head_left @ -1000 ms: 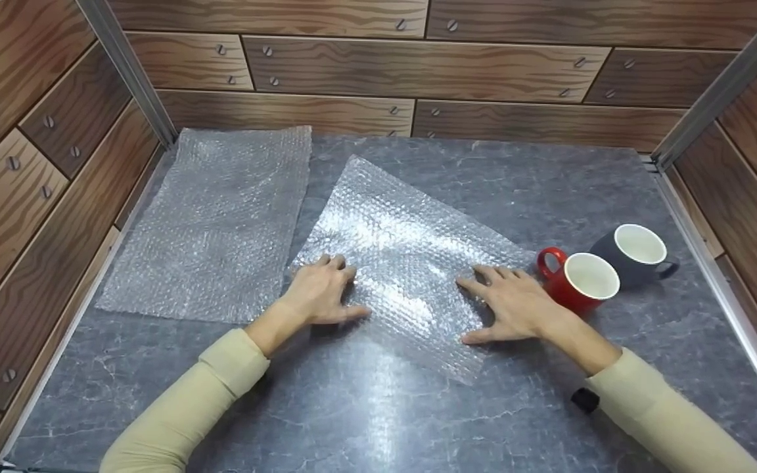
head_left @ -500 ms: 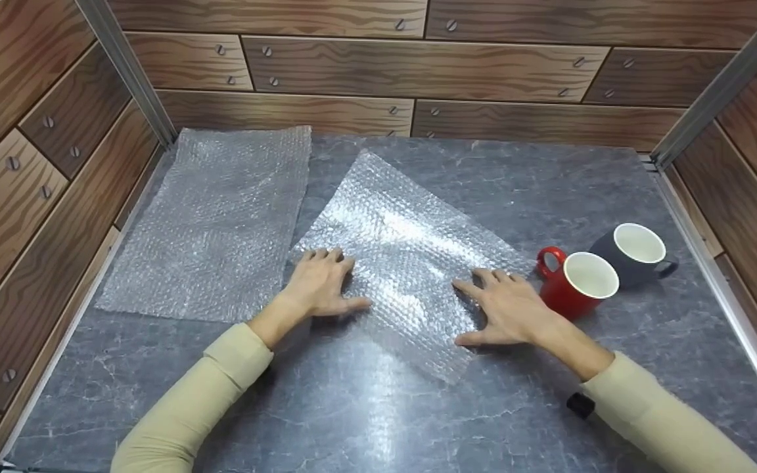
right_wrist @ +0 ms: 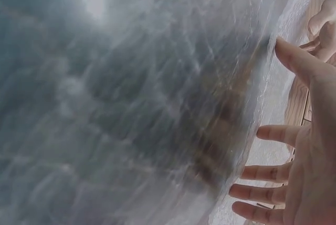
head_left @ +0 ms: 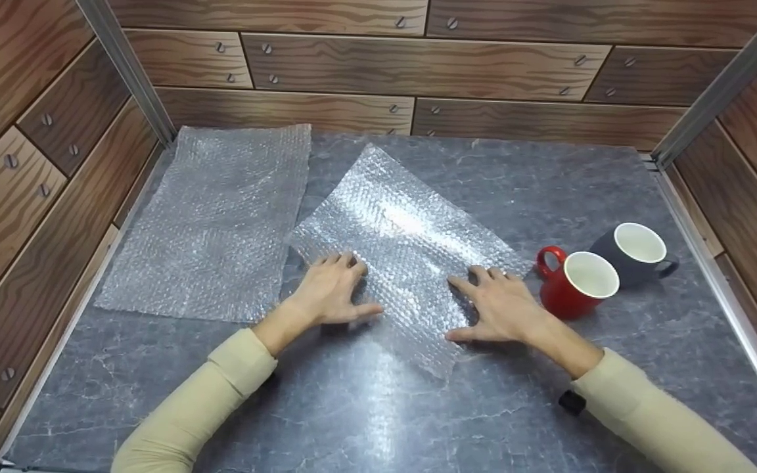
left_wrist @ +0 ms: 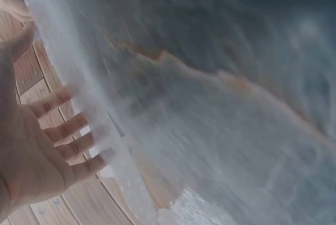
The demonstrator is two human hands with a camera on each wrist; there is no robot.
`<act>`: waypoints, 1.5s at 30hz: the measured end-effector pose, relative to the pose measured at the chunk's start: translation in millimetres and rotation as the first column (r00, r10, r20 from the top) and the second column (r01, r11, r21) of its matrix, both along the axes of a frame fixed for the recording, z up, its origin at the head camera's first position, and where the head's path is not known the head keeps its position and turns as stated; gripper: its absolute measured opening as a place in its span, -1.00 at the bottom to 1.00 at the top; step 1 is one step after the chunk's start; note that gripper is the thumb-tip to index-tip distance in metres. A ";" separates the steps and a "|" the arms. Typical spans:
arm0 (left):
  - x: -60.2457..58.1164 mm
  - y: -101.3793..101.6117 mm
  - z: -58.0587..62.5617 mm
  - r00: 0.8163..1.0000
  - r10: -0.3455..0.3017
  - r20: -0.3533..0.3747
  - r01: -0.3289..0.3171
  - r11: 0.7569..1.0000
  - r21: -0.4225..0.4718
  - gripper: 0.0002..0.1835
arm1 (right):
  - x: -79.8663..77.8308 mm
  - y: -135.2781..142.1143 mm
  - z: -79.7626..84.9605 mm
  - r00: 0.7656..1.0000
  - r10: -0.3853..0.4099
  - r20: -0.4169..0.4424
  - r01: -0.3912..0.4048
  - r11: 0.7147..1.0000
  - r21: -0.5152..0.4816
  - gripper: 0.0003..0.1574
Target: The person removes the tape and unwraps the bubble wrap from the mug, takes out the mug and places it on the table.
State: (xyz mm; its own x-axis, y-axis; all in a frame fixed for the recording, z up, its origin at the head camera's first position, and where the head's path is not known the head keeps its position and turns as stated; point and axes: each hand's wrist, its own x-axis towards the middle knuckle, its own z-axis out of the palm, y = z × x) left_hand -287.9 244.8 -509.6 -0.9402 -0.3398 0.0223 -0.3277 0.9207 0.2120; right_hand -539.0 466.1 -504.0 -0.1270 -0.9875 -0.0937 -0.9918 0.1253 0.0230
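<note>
A clear sheet of bubble wrap [head_left: 411, 243] lies turned cornerwise in the middle of the table. My left hand [head_left: 332, 289] rests on its near left edge, fingers spread and thumb pointing right. On the near right part of the same sheet, my right hand [head_left: 500, 305] lies with fingers apart, a little left of a red mug [head_left: 569, 289]. Both wrist views show spread fingers touching the bubble wrap, with the left hand [left_wrist: 42, 146] and the right hand [right_wrist: 310, 167] gripping nothing. The red mug stands upright, its handle toward the sheet.
A dark grey mug [head_left: 628, 256] stands upright just behind and right of the red one. At the left lies a second bubble wrap sheet [head_left: 214, 223], close to the first one's left corner. Wood-patterned walls [head_left: 418, 66] enclose the grey marbled table [head_left: 286, 420] on three sides.
The middle bubble wrap sheet has turned slightly counterclockwise, its far corner shifting right and away and its near corner left. My right hand has slid a little left; my left hand ends slightly further right.
</note>
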 end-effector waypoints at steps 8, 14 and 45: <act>2.9 20.6 0.4 0.996 -0.065 -0.053 0.060 0.995 -0.076 -0.12 | 7.4 -8.9 0.3 1.000 -0.020 -0.013 0.020 1.000 -0.009 0.39; 0.3 31.9 0.8 0.996 -0.072 -0.054 0.065 0.991 -0.118 -0.14 | 12.4 -15.6 0.9 0.999 -0.036 -0.025 0.036 0.999 0.009 0.41; -7.0 52.7 -4.5 0.995 -0.064 0.070 0.072 0.990 -0.124 -0.09 | 32.1 -50.4 3.0 0.988 -0.125 -0.096 0.133 0.987 0.085 0.45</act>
State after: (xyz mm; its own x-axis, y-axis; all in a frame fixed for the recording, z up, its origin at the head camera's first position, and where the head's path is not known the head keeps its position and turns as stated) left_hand -294.8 297.5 -514.1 -0.9619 -0.2734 -0.0015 -0.2727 0.9593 0.0726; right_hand -506.9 415.7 -501.0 -0.2645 -0.9502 -0.1646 -0.9609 0.2450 0.1291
